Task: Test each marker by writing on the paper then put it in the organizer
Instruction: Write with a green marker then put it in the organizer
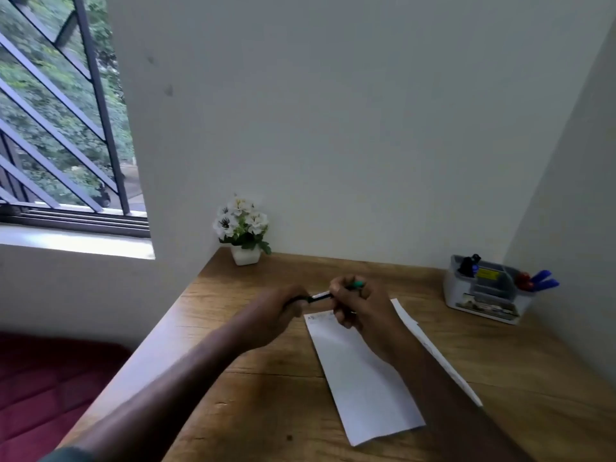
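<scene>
Marker: at the centre of the frame, held above the top end of the paper; a white barrel shows between the two hands, with a dark part toward the left and a green end toward the right.
Left hand: just left of centre, fingers curled tight round the dark end of the marker, which may be its cap; whether the cap is on or off the barrel cannot be told.
Left arm: bare forearm running from the lower left corner up and rightward to the hand, above the edge of the table.
Right hand: just right of centre, fingers curled round the marker's barrel, the green end poking out above the knuckles; the hand hovers over the top of the paper.
Right arm: forearm coming up from the lower right of the frame, crossing over the right part of the paper.
Paper: a long white sheet lying on the table, centre to lower right, with faint marks at its top left corner.
Table: wooden, filling the lower half of the frame.
Flower pot: small white pot with white flowers, at the table's far left corner by the wall.
Organizer: grey, at the right edge of the table by the wall, well apart from the hands; dark, red and blue markers stand in it.
Window: upper left, with dark bars and greenery outside.
</scene>
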{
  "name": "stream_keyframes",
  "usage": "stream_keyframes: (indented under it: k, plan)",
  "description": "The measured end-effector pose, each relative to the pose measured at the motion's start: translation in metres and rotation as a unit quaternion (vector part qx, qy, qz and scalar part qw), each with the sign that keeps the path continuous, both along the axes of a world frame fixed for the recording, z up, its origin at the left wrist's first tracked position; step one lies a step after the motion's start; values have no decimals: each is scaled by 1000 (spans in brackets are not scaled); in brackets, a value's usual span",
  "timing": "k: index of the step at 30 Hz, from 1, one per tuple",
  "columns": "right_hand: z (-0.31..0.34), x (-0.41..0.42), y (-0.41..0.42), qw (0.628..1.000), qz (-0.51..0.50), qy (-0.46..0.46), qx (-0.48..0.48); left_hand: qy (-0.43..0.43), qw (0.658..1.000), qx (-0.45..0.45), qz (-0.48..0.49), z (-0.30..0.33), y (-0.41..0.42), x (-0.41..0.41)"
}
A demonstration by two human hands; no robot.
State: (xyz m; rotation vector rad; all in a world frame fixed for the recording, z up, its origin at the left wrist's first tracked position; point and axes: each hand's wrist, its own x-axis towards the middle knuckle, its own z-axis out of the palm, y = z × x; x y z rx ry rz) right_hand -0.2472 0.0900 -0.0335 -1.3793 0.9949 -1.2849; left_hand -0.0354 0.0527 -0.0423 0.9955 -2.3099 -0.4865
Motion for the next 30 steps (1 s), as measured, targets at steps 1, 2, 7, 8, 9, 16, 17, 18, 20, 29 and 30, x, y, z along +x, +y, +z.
stream_keyframes:
  k: [1,2,7,8,9,16,17,18,20,29,30]
  plan:
    - [-2,-4,3,1000,8,8,-8,16,999,5,-27,3,3,-14]
    - [-4,-7,5,1000,1,18,-12,30,998,13,-59,7,6,-27]
    - [-12,-28,8,998,-52,-44,-8,48,968,168,-180,18,10,-57]
    - [-12,-31,7,997,-46,-62,-4,66,956,202,-202,21,10,-58]
    - [-11,-33,7,996,-44,-83,-2,84,943,232,-223,23,10,-58]
    - [-8,-70,-2,961,-144,-234,-19,40,947,283,-144,12,-13,-46]
    - [-14,-67,-2,969,-161,-188,-29,45,959,258,-108,9,-18,-49]
    - [-21,-63,-2,973,-186,-136,-28,43,972,220,-73,6,-25,-52]
    - [-33,-55,-5,970,-234,-64,-19,19,991,132,-12,1,-37,-61]
    - [-37,-52,-3,977,-206,48,24,-93,991,52,75,-33,-61,-74]
    - [-36,-56,-7,972,-211,105,10,-91,992,47,77,-34,-62,-75]
